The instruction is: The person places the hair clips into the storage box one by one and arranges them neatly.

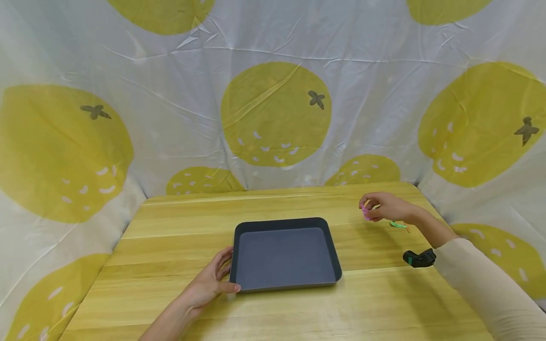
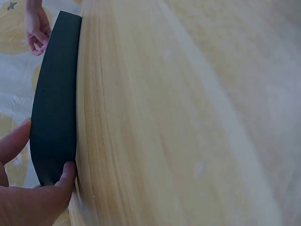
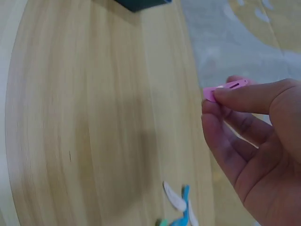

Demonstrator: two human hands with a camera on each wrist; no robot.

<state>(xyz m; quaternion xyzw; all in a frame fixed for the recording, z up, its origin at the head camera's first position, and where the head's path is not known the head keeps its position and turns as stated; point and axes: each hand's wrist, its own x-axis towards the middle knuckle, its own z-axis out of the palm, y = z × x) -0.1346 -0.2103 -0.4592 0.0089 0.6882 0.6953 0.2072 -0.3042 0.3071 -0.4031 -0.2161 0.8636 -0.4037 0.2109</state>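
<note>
A dark grey baking tray [image 1: 286,255] lies on the wooden table. My left hand [image 1: 209,284] grips its left side near the front corner; in the left wrist view a finger [image 2: 68,174] touches the lower edge of the tray's wall [image 2: 54,99]. At the right, above the table, my right hand [image 1: 386,207] pinches a small pink hair clip [image 1: 365,211] between thumb and fingertips. The slotted pink clip [image 3: 230,88] shows more plainly in the right wrist view. Below that hand lie several small clips, among them a green one [image 1: 398,224] and a blue one [image 3: 186,202].
A black curved device [image 1: 420,258] with a green mark is beside the right sleeve. A white curtain [image 1: 179,94] with yellow fruit prints hangs behind and at both sides of the table [image 1: 179,237].
</note>
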